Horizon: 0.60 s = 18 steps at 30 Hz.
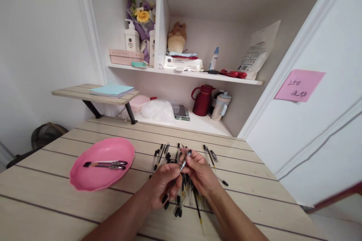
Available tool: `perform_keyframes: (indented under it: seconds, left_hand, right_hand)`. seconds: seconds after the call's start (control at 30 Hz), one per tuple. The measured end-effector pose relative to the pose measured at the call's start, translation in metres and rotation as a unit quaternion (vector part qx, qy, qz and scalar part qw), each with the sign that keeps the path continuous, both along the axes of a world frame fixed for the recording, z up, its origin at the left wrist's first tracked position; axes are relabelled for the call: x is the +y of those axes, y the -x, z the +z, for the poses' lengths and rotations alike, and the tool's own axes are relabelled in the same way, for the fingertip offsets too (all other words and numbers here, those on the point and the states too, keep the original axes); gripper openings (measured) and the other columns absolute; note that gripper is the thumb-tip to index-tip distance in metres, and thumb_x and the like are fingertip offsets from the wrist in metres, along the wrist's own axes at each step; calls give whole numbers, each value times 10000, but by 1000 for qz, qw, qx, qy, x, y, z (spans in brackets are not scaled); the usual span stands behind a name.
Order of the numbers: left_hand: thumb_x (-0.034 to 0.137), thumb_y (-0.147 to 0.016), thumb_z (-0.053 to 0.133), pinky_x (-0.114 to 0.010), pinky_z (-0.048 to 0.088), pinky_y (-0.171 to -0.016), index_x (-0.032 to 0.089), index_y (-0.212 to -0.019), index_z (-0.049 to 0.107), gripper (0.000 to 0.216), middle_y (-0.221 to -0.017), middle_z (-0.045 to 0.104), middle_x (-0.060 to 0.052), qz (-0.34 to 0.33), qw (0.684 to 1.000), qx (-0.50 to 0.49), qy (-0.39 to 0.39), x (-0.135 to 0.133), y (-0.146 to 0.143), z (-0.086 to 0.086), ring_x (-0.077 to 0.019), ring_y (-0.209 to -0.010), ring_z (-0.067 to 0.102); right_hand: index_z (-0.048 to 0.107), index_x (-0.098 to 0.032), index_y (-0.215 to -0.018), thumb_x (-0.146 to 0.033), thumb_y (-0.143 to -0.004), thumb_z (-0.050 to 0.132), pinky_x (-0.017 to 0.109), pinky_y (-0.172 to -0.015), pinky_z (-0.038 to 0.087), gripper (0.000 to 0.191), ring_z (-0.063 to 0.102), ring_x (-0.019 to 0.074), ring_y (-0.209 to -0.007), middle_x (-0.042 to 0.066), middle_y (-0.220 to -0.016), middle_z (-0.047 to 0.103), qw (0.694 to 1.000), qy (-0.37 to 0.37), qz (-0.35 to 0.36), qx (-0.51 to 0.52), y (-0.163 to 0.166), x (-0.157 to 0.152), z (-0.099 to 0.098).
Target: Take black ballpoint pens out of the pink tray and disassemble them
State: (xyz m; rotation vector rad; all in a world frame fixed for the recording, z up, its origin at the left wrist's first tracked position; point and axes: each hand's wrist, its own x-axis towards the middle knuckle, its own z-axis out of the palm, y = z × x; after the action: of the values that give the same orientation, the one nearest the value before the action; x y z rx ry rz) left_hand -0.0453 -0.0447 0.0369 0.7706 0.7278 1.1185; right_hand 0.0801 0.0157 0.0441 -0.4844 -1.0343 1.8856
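Note:
Both my hands meet over the table, pinched around one pen (183, 163) with a silvery section and a dark upper end. My left hand (166, 182) grips its lower part, thumb on top. The fingers of my right hand (201, 173) close on the upper end. Pen parts lie loosely under and around the hands: clear barrels, black caps and thin ink refills (199, 211) with yellowish sections. Some are hidden by my hands. To the left, a pink scalloped dish (82, 177) holds a few pens (106, 165) lying side by side.
The wooden slatted table (42, 192) runs back to a white shelf unit. A small raised stand (70, 92) with blue paper (111, 90) is at the back left. A red jug (202, 101) and a pale bottle (220, 107) stand at the back right.

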Motion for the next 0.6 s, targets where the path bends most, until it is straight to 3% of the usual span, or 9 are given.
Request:
perform_keyframes:
  seconds: [0.07,0.13,0.2,0.3,0.37,0.43,0.6]
  left_hand:
    - [343,-682,617,-149,289,-299,133,-767,542,239,-513,530,48,83,994,72,-15,1,-10,-5,-35,-303,407]
    - [319,-654,635,-151,309,-306,147,-697,505,219,-476,516,58,148,979,140,-13,2,-16,-9,-51,-310,431]
    - [315,-658,628,-146,292,-298,150,-663,493,213,-452,503,60,163,973,162,6,2,-16,-10,-53,-307,429]
    - [329,-688,613,-124,235,-297,119,-750,560,225,-492,503,49,56,995,42,72,-1,-5,-6,-17,-313,378]
    - [319,-697,618,-113,194,-302,101,-822,591,252,-510,482,51,-45,991,-68,101,-3,3,-3,11,-312,318]
    - [315,-712,610,-113,189,-304,102,-831,598,244,-506,466,53,-81,986,-113,96,-4,5,-3,19,-307,291]
    - [360,-712,602,-143,293,-310,130,-731,542,239,-509,505,46,87,996,-1,18,1,-13,-16,-23,-313,382]
  right_hand:
    - [589,-176,-922,-324,-624,705,200,-493,383,353,460,70,-498,-6,-694,583,998,-12,-47,-46,2,2,-3]
    - [589,-158,-763,-331,-612,711,185,-462,346,261,418,60,-460,-41,-578,535,988,-40,-103,-106,3,4,-8]
    - [549,-143,-605,-325,-604,717,179,-439,312,247,391,56,-434,-57,-480,477,980,-66,-120,-147,3,4,-11]
    - [579,-142,-651,-333,-628,700,193,-449,334,228,419,64,-426,-39,-498,521,991,-51,-59,-108,1,1,-8]
    - [604,-151,-757,-331,-637,696,205,-463,365,235,459,77,-450,-11,-576,578,998,-28,-13,-53,-1,-2,-3]
    - [606,-153,-811,-325,-638,698,205,-459,379,262,484,84,-475,18,-654,609,1000,-14,12,-16,-1,-4,1]
    - [574,-172,-938,-351,-674,669,181,-441,376,333,477,68,-473,10,-684,599,999,3,-25,-32,6,-4,-4]
